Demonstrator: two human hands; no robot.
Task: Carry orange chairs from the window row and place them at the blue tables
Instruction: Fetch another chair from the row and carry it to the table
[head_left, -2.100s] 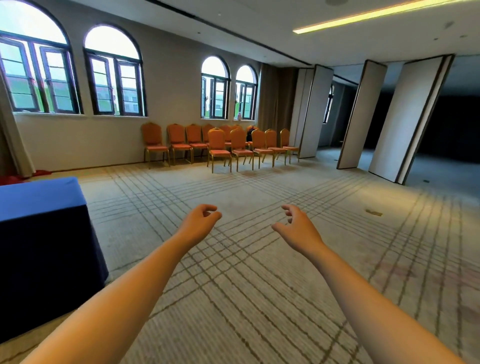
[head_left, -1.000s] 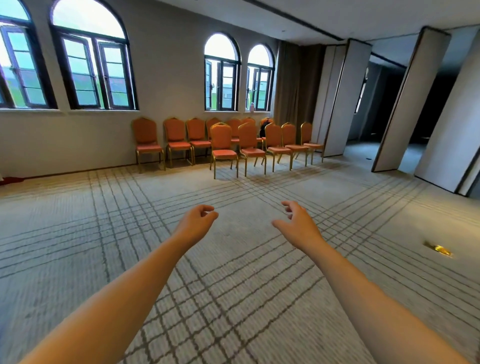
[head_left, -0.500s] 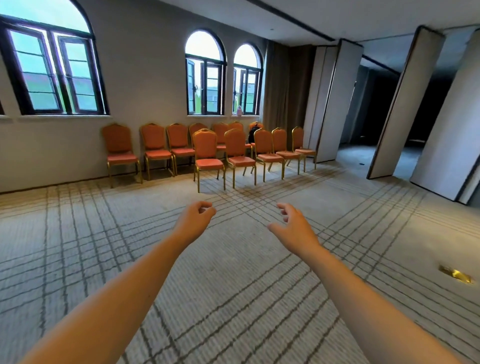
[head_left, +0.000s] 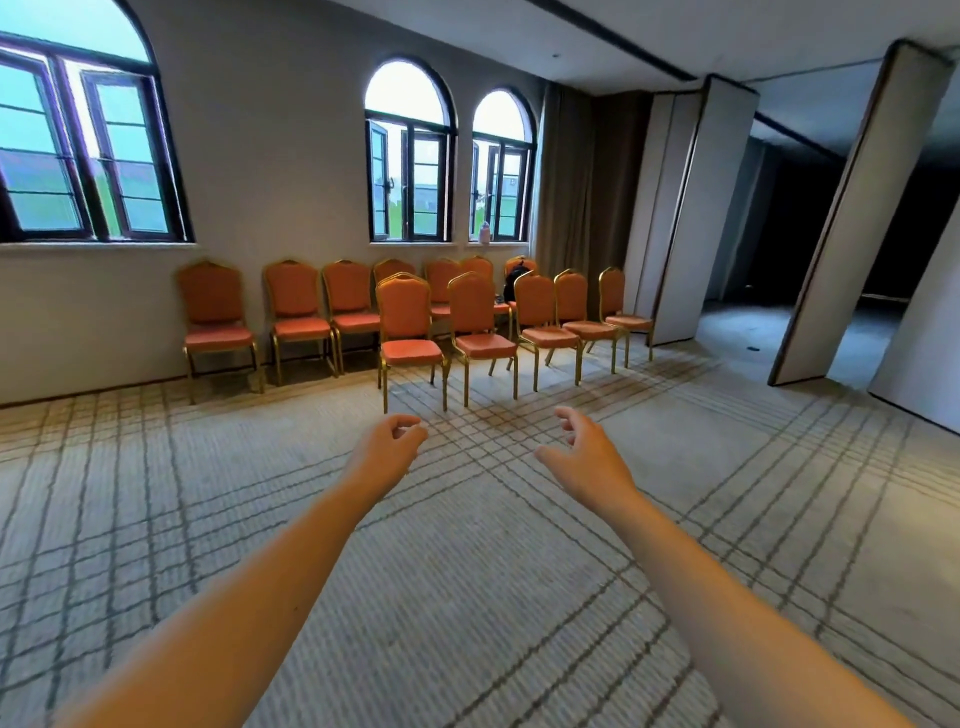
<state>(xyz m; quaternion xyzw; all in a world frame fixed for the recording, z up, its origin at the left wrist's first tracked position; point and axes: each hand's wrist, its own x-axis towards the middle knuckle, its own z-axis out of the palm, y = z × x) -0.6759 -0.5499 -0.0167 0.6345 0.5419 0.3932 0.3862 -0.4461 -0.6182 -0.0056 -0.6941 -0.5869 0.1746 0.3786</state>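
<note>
Several orange chairs with gold frames stand in two rows under the arched windows, straight ahead across the carpet. The nearest front-row chair (head_left: 408, 332) faces me, with another (head_left: 480, 327) just to its right. Both arms reach forward. My left hand (head_left: 387, 449) hangs with loosely curled fingers and holds nothing. My right hand (head_left: 587, 457) is also empty, fingers relaxed and slightly bent. Both hands are well short of the chairs. No blue table is in view.
Folding partition panels (head_left: 685, 208) stand at the right, with a dark opening beyond them. A dark bag (head_left: 517, 280) sits on a back-row chair. Patterned carpet (head_left: 467, 597) stretches between me and the chairs.
The view has moved closer to the chairs, which look larger now. The blue table seen at the left earlier is out of view. Both hands keep the same relaxed pose.
</note>
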